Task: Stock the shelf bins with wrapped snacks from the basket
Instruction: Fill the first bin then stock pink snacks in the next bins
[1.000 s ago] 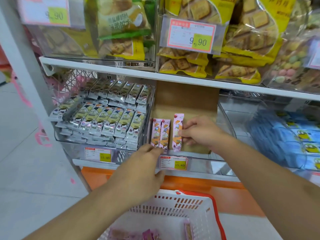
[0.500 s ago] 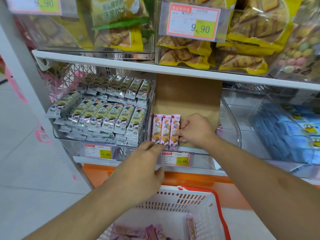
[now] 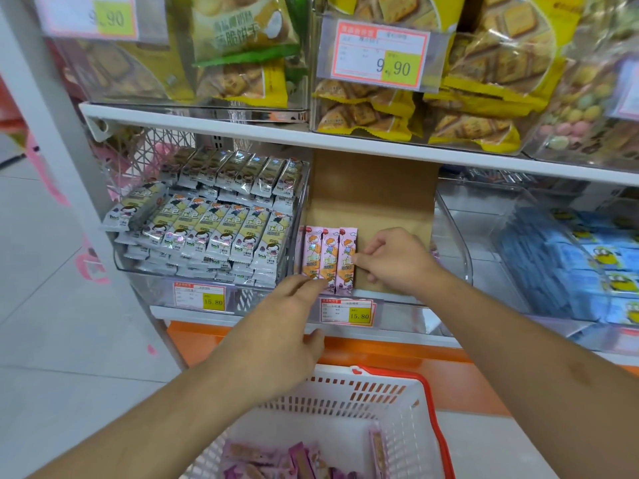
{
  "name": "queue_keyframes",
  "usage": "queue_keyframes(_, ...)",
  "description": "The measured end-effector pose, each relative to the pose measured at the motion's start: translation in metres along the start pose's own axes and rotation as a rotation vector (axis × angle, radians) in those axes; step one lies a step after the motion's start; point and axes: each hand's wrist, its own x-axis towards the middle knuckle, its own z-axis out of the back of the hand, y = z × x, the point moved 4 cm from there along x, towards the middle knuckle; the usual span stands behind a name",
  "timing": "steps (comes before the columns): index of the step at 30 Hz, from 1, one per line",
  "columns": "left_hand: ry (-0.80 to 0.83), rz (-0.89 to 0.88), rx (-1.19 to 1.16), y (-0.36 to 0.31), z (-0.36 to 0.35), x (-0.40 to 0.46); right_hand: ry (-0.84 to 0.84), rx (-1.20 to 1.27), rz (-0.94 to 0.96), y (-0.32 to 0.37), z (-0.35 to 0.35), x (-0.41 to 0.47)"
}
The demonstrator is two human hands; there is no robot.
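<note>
Right hand (image 3: 394, 261) is curled, fingertips against the right edge of the rightmost of three pink wrapped snack bars (image 3: 328, 259). We see the bars standing side by side, touching, at the left end of the clear plastic shelf bin (image 3: 453, 243), leaning on a brown cardboard sheet (image 3: 373, 191) that lines the bin's back. Left hand (image 3: 276, 340) reaches up with fingers straight, tips touching the lower ends of the bars at the bin's front lip; thumb spread below, holding nothing. White slotted plastic basket with red rim (image 3: 390, 406) sits below our arms, more purple-pink wrapped snacks (image 3: 294, 461) lying loose on its floor, one standing against its right wall. A white-and-red price tag with yellow 15.80 patch (image 3: 347, 312) hangs on the bin front just under the bars. Bin to the left holds rows of grey-and-yellow wrapped bars (image 3: 214, 229), packed full. Bin to the right has blue packets (image 3: 587, 257). Upper shelf carries yellow biscuit bags (image 3: 460, 88) and a 9.90 tag (image 3: 378, 55).
</note>
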Motion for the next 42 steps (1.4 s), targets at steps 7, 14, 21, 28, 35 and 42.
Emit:
queue_keyframes(7, -0.080, 0.066, -0.047, 0.007, 0.015, -0.027, 0.135, 0.320, 0.232, 0.033, 0.030, -0.085)
queue_keyframes(14, 0.052, 0.333, 0.053, 0.082, -0.029, -0.059, 0.549, 0.180, 0.183, 0.001, -0.071, -0.153)
queue_keyframes(21, 0.217, 0.856, 0.012, 0.185, -0.105, -0.111, 0.848, -0.101, 0.012, -0.083, -0.210, -0.187)
queue_keyframes(28, 0.198, 0.914, -0.121, 0.208, -0.148, -0.122, 0.716, -0.078, -0.021, -0.129, -0.303, -0.184)
queue_keyframes(35, 0.201, 0.943, -0.059, 0.205, -0.150, -0.119, 0.604, -0.169, -0.052, -0.157, -0.351, -0.191)
queue_keyframes(42, 0.214, 0.988, -0.081, 0.205, -0.150, -0.118, 0.578, 0.038, -0.151, -0.142, -0.288, -0.164)
